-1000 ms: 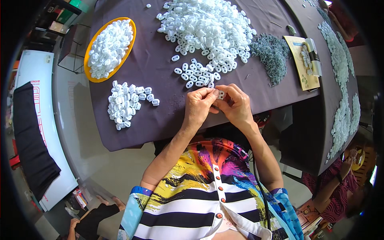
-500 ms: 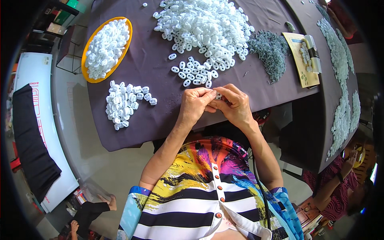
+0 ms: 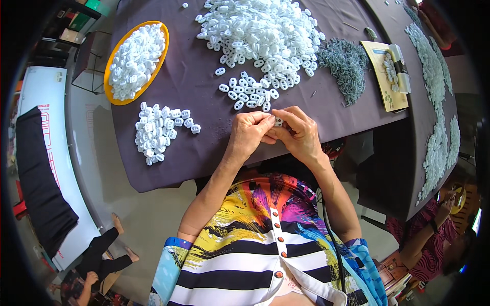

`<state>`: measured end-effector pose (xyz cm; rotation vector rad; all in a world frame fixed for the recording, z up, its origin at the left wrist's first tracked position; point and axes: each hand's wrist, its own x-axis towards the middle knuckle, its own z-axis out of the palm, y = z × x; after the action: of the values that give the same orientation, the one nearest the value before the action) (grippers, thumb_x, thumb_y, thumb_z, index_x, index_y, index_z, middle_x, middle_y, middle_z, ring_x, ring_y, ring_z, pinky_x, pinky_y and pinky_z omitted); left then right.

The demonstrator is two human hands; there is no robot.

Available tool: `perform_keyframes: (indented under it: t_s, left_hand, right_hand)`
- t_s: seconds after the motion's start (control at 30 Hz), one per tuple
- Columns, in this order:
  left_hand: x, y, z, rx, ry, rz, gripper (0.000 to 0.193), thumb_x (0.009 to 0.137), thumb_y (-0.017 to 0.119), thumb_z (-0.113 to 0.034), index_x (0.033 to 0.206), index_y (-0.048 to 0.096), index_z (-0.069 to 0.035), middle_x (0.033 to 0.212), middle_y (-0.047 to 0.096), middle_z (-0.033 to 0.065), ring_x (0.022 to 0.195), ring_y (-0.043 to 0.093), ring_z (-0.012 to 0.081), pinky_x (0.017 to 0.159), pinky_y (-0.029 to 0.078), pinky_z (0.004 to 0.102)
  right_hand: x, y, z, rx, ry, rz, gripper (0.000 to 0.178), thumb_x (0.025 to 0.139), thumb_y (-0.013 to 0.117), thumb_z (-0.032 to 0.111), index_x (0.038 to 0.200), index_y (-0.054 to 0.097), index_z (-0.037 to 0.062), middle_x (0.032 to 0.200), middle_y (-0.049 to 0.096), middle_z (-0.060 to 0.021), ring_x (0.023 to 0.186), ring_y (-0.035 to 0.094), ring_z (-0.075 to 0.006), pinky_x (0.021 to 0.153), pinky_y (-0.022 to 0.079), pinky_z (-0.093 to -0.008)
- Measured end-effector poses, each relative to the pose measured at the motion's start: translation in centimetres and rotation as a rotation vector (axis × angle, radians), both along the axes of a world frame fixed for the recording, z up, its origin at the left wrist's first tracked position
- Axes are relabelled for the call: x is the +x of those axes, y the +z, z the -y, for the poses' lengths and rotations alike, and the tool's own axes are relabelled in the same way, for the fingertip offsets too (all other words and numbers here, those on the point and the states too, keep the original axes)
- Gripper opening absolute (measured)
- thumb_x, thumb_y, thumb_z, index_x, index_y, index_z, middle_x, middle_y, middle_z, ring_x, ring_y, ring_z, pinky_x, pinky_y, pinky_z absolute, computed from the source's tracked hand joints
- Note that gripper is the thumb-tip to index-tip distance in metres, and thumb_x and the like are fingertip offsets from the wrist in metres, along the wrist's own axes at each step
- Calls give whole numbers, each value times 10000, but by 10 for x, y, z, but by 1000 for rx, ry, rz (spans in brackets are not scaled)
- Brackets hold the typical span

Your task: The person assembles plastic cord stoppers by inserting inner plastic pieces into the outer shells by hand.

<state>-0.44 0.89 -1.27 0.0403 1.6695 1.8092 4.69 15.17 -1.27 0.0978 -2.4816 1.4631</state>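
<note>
My left hand (image 3: 248, 132) and my right hand (image 3: 300, 133) meet above the table's near edge, both with fingers pinched together. Between their fingertips is a small white two-holed plastic piece (image 3: 278, 122), partly hidden by the fingers. Just beyond the hands lies a loose group of white oval two-holed pieces (image 3: 243, 90), spilling from a large heap of the same kind (image 3: 260, 35). To the left of my left hand sits a smaller pile of thicker white pieces (image 3: 153, 132).
An orange oval tray (image 3: 107, 84) of white pieces stands at the far left of the dark-covered table (image 3: 204, 148). On the right are a tangled grey heap of tiny parts (image 3: 347, 71) and a yellow packet (image 3: 380, 76). Two other people are nearby, at lower left and lower right.
My hands stay almost in place, with slightly more of the white piece showing between the fingers. At lower left, another person's legs have shifted.
</note>
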Motion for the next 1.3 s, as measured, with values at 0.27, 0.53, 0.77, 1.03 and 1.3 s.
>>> perform_keyframes:
  t_s: [0.27, 0.53, 0.77, 1.03, 1.3]
  left_hand:
    - [0, 16, 3, -285, -95, -192, 181, 877, 571, -156, 862, 667, -3, 621, 604, 6, 477, 528, 40, 409, 404, 176]
    - [2, 2, 7, -256, -63, -288, 152, 837, 590, -116, 816, 661, 17, 610, 611, 44, 515, 527, 63, 473, 408, 237]
    - [8, 0, 4, -238, -1, -360, 138, 832, 593, -97, 805, 655, 23, 614, 604, 46, 534, 535, 74, 481, 411, 242]
    - [6, 4, 5, -241, -50, -276, 151, 853, 585, -117, 798, 660, 3, 571, 548, -5, 423, 451, 34, 382, 339, 205]
    - [9, 2, 9, -217, 20, -240, 195, 881, 555, -166, 840, 646, 2, 543, 526, -14, 417, 455, 22, 351, 334, 181]
  right_hand:
    - [2, -3, -2, 47, 39, -32, 289, 695, 705, 31, 970, 619, 18, 804, 589, -78, 600, 573, -168, 530, 451, -269]
    - [3, -6, -2, 86, 59, -16, 274, 697, 709, 58, 952, 613, 24, 773, 567, -84, 626, 576, -219, 545, 455, -300]
    - [3, -8, -2, 97, 60, -20, 270, 706, 695, 46, 960, 605, 27, 775, 564, -91, 641, 578, -240, 556, 462, -315]
    - [4, -10, -1, 135, 38, -37, 258, 706, 688, 32, 951, 608, 31, 769, 569, -89, 638, 589, -244, 551, 467, -316]
    - [-1, -4, 2, 27, 48, 18, 310, 671, 718, 37, 966, 626, 33, 762, 569, -63, 599, 556, -156, 526, 438, -265]
